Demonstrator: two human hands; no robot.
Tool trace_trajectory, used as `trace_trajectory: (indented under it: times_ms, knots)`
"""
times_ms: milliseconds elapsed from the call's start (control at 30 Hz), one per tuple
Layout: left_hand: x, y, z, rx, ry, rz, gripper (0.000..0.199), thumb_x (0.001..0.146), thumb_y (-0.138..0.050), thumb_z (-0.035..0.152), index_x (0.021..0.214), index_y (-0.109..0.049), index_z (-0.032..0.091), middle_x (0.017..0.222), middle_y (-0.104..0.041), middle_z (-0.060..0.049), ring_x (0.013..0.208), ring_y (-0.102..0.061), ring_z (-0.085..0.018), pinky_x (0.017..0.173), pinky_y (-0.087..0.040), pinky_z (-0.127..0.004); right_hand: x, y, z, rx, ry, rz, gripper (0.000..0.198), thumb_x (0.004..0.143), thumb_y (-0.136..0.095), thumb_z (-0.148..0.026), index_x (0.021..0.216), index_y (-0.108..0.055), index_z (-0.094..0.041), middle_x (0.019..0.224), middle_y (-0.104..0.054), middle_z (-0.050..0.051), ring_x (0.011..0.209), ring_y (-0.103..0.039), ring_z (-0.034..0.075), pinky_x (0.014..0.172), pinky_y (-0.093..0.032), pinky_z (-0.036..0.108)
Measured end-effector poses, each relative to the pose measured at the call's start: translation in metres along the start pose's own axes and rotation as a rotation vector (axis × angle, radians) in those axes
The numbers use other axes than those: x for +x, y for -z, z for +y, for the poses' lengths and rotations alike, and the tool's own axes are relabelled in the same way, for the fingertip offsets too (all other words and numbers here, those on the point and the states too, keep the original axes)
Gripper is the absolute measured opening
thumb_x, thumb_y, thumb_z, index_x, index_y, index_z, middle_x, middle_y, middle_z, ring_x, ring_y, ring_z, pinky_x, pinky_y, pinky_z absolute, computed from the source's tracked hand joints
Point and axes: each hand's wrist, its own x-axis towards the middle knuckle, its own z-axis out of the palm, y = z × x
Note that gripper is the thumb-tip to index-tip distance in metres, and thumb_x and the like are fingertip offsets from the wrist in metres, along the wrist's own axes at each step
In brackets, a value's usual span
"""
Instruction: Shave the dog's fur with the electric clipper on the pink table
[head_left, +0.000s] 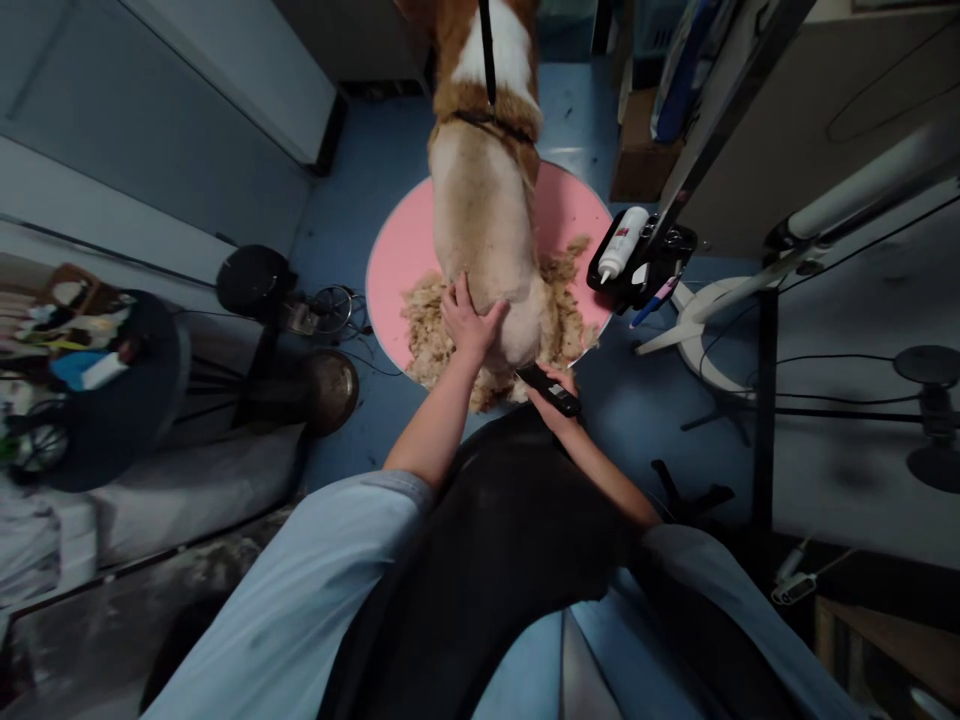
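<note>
Head view: left hand [472,322] splayed on dog [486,215].

Blue floor [367,200] seen around pink round surface [390,265], scattered with dark specks; light reflected off floor at one o'clock. Room dimly lit. Pale grey panelling [202,130] seen at ten o'clock. Dark round stool [253,278] placed between nine and ten; dark round table [163,380], cluttered with small items, at nine. Cardboard box [637,160] set down between one and two, white stand base [694,312] at three. Pale wall [847,490] seen between three and four, wooden box [892,635] at four.
</note>
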Motion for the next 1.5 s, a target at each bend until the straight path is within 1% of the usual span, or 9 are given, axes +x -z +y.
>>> trace_trajectory:
  times_ms: [233, 400, 567, 667, 767, 900, 1000, 1300, 1500]
  knots:
    - [-0.006, 0.005, 0.003, 0.037, 0.056, -0.011, 0.090, 0.079, -0.080, 0.055, 0.154, -0.050, 0.017, 0.152, -0.050, -0.022, 0.142, -0.048, -0.038, 0.120, -0.039, -0.049, 0.005, 0.009, 0.001, -0.101, -0.152, -0.160, 0.043, 0.070, -0.079, -0.046, 0.101, -0.058, -0.026, 0.123, -0.075, 0.010, 0.115, -0.072, 0.027, 0.104, -0.056, 0.051]
    - [-0.010, 0.008, 0.011, 0.077, 0.097, -0.036, 0.091, 0.081, -0.078, 0.055, 0.157, -0.047, 0.017, 0.154, -0.050, -0.022, 0.143, -0.048, -0.036, 0.120, -0.039, -0.046, 0.019, 0.016, -0.006, -0.050, -0.100, -0.164, 0.045, 0.068, -0.082, -0.048, 0.101, -0.060, -0.027, 0.124, -0.074, 0.009, 0.119, -0.070, 0.027, 0.109, -0.052, 0.051]
    - [-0.021, 0.029, 0.021, 0.107, 0.105, -0.119, 0.093, 0.077, -0.080, 0.053, 0.157, -0.048, 0.017, 0.156, -0.047, -0.023, 0.146, -0.046, -0.038, 0.122, -0.037, -0.050, 0.056, 0.030, -0.013, -0.004, -0.264, -0.367, 0.041, 0.064, -0.081, -0.047, 0.095, -0.067, -0.025, 0.098, -0.074, 0.005, 0.098, -0.071, 0.027, 0.100, -0.056, 0.049]
    - [-0.014, 0.043, 0.038, 0.152, 0.111, -0.123, 0.097, 0.075, -0.081, 0.054, 0.157, -0.047, 0.013, 0.162, -0.038, -0.027, 0.152, -0.036, -0.044, 0.127, -0.026, -0.057, 0.103, 0.050, -0.025, 0.112, -0.257, -0.398, 0.045, 0.068, -0.080, -0.053, 0.099, -0.068, -0.023, 0.096, -0.071, 0.004, 0.089, -0.069, 0.024, 0.091, -0.058, 0.046]
    - [0.019, 0.044, 0.070, 0.116, 0.069, -0.065, 0.097, 0.081, -0.075, 0.059, 0.160, -0.041, 0.015, 0.168, -0.029, -0.025, 0.159, -0.024, -0.042, 0.129, -0.020, -0.058, 0.179, 0.051, -0.048, 0.260, -0.209, -0.267, 0.047, 0.073, -0.079, -0.057, 0.102, -0.065, -0.024, 0.093, -0.070, 0.002, 0.078, -0.065, 0.020, 0.077, -0.059, 0.039]
    - [0.076, 0.025, 0.109, 0.112, 0.160, -0.085, 0.105, 0.084, -0.072, 0.058, 0.164, -0.031, 0.005, 0.170, -0.024, -0.029, 0.160, -0.022, -0.042, 0.130, -0.019, -0.057, 0.289, 0.014, -0.081, 0.311, -0.119, -0.117, 0.035, 0.071, -0.080, -0.046, 0.086, -0.062, -0.021, 0.085, -0.067, 0.001, 0.080, -0.063, 0.016, 0.074, -0.055, 0.031]
    - [0.098, 0.016, 0.109, 0.165, 0.227, -0.076, 0.112, 0.082, -0.075, 0.057, 0.165, -0.026, 0.001, 0.170, -0.022, -0.030, 0.160, -0.020, -0.043, 0.130, -0.019, -0.057, 0.334, -0.015, -0.090, 0.322, -0.171, -0.181, 0.028, 0.064, -0.078, -0.037, 0.081, -0.063, -0.019, 0.078, -0.067, 0.000, 0.075, -0.061, 0.015, 0.070, -0.054, 0.029]
    - [0.119, 0.025, 0.061, 0.094, 0.290, -0.079, 0.113, 0.080, -0.073, 0.061, 0.167, -0.024, 0.008, 0.170, -0.030, -0.021, 0.158, -0.030, -0.038, 0.130, -0.026, -0.049, 0.317, -0.023, -0.053, 0.317, -0.366, -0.376, 0.028, 0.053, -0.076, -0.032, 0.076, -0.068, -0.018, 0.077, -0.072, 0.001, 0.079, -0.066, 0.019, 0.080, -0.057, 0.035]
    - [0.128, 0.019, 0.052, 0.076, 0.299, -0.066, 0.109, 0.082, -0.071, 0.060, 0.168, -0.022, 0.012, 0.167, -0.036, -0.020, 0.156, -0.034, -0.036, 0.129, -0.031, -0.049, 0.324, -0.038, -0.053, 0.439, -0.349, -0.106, 0.036, 0.066, -0.074, -0.044, 0.091, -0.063, -0.021, 0.090, -0.073, 0.003, 0.081, -0.066, 0.019, 0.075, -0.057, 0.034]
